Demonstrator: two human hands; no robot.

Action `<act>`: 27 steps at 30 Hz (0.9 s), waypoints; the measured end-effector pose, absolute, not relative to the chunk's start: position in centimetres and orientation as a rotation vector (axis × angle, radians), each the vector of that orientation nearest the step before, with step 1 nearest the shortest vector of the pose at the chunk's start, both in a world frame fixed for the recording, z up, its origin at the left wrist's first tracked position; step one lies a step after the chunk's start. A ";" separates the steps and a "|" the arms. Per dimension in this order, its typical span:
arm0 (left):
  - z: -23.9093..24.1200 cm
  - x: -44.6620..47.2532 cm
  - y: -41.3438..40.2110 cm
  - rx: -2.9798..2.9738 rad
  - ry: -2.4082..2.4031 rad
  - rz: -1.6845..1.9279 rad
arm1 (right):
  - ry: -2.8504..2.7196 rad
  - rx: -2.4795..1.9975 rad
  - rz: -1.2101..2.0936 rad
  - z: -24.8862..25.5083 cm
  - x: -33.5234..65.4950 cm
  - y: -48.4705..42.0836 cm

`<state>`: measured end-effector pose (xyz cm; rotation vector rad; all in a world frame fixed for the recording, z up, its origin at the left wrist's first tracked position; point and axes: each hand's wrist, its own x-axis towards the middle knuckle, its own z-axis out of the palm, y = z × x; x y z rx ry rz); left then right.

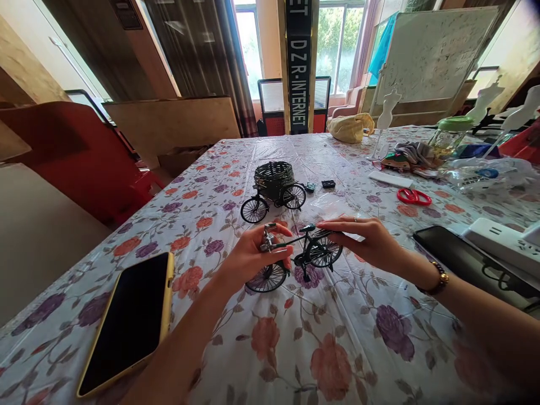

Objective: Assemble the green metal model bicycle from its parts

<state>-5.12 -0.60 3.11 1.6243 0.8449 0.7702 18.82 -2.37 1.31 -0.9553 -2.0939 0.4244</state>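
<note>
A dark green miniature bicycle [298, 257] stands on the flowered tablecloth between my hands, its front wheel to the left. My left hand [247, 256] is closed around its front end, just below the silver handlebar, with thumb and fingers on either side of the frame. At the rear, my right hand [375, 241] pinches the rack above the back wheel, near the saddle. The fingers partly cover the front fork and the rack. Just beyond stands a second miniature bicycle [254, 210], black, in front of a black woven basket [274, 174].
Two small dark pieces, one a black block [328, 184], lie right of the basket. A yellow-cased phone [129, 323] is at the left. Red-handled scissors [414, 196], a black pouch [455, 253], a white power strip [502, 239] and a green-lidded jar [451, 135] are on the right.
</note>
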 end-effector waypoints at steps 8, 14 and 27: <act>3.0 -5.2 -0.8 1.637 0.856 0.757 | -2.012 -0.980 0.581 1.4 18.8 -2.4; 3.6 -5.1 -0.8 1.685 0.907 0.674 | -1.764 -0.999 0.966 1.2 18.6 -2.8; 3.4 -5.3 -0.5 1.592 0.835 0.618 | -1.482 -1.053 1.191 0.8 18.6 -2.9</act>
